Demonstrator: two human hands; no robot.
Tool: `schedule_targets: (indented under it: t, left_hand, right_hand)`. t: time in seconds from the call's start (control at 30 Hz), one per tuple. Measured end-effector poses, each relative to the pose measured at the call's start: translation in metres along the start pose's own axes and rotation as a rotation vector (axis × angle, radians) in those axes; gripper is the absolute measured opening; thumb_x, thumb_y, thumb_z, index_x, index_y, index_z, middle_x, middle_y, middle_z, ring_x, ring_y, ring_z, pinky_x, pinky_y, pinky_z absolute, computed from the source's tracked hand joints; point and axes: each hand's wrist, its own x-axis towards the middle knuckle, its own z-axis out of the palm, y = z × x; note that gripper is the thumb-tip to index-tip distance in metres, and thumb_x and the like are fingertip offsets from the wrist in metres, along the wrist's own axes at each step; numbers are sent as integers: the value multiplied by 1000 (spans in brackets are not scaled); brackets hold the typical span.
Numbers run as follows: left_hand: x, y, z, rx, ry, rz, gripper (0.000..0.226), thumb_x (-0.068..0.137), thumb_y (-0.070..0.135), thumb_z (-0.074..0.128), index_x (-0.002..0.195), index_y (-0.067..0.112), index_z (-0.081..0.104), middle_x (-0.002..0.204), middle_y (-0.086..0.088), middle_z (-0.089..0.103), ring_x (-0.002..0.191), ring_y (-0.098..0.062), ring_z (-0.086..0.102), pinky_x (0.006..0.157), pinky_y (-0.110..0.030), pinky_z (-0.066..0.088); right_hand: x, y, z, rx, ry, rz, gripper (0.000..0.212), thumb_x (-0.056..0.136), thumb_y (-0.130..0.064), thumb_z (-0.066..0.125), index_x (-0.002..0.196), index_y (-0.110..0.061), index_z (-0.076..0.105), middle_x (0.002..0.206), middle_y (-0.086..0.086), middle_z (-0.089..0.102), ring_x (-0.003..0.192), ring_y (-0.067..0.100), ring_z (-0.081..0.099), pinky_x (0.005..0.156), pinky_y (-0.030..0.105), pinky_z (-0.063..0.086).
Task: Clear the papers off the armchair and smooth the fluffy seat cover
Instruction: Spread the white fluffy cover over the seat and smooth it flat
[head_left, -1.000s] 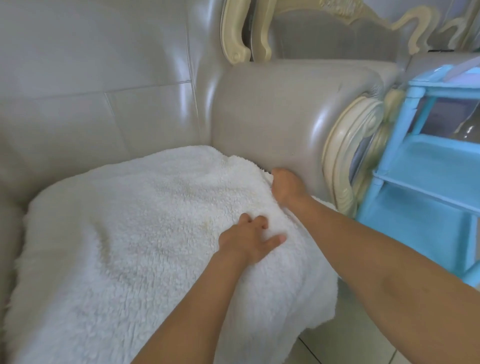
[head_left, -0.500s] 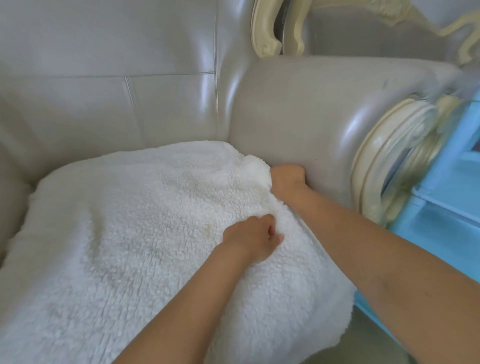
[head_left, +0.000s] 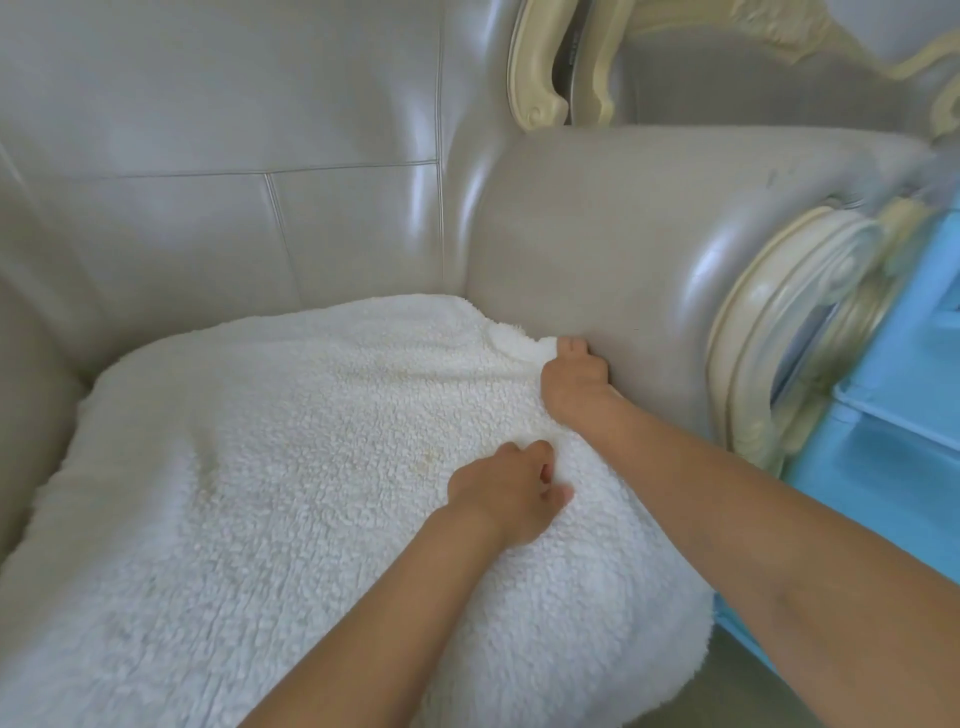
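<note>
A white fluffy seat cover (head_left: 270, 467) lies over the seat of a grey leather armchair (head_left: 218, 156). My right hand (head_left: 571, 379) is at the cover's right edge, against the inside of the right armrest (head_left: 623, 234), with its fingers closed on a raised fold of the fluff. My left hand (head_left: 509, 493) rests on the cover just in front of it, fingers curled and pinching the pile. No papers are visible on the seat.
A blue plastic shelf unit (head_left: 893, 457) stands close to the right of the armchair. The armrest ends in a cream carved scroll (head_left: 789, 322). A second carved cream frame (head_left: 675, 52) shows behind. Grey floor (head_left: 727, 691) lies at the bottom right.
My left hand went from lying flat to curled and pinching the cover. My right hand slid a little further back along the armrest, lifting the cover's edge. The view shifted left.
</note>
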Motion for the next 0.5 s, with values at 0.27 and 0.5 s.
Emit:
schedule_targets:
  t: [0.27,0.5]
  left_hand:
    - [-3,2,-1,28,57,16,28,94,48,43,106,25,52,108,3,54,93,-18,57,71,-29,41]
    - [-6,4,1,89,64,32,32,94,49,43,113,23,48,110,1,52,92,-20,57,71,-32,44]
  right_hand:
    - [-1,-4,-1,-291,23,19,37,93,-32,49,125,-14,54,133,9,36,119,22,39,93,29,39]
    - [6,-1,3,-211,-122,16,28,93,-17,49,118,-15,61,129,2,54,115,18,55,85,26,47]
